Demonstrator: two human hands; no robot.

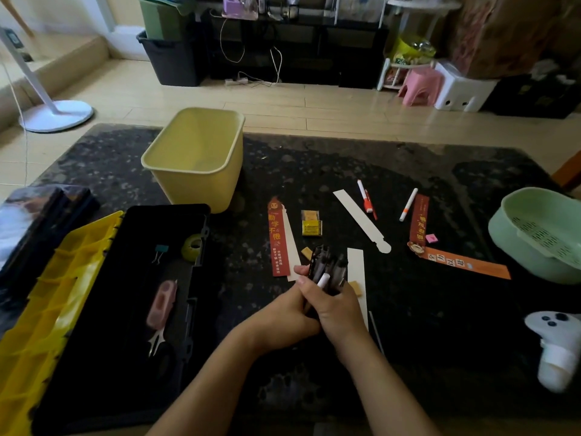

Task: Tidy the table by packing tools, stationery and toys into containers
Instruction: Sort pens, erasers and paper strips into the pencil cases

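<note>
The black toolbox point(110, 372) lies open on the left of my worktop point(424, 325), ready for things. The yellow bin point(195, 187) stands behind it. My left hand point(283, 319) and right hand point(336, 306) wrap tight round a bunch of pens point(327, 265) mid-worktop, so none slip.

This is a home, by the look of it a living room: my low, dark, stone-patterned tabletop point(408, 171) stands on a pale wood-plank floor point(283, 102), and a white fan stand point(56, 115) rises from its round base at the left. Along the far side runs a low black cabinet point(314, 55) with white cables point(276, 62) trailing down to a power strip point(237, 80) on the floor, and a black storage bin point(169, 58) beside it. To the right sit a small pink plastic stool point(419, 86) and a white stool point(462, 92), next to a little white rack point(405, 55) stuffed with bags.
</note>
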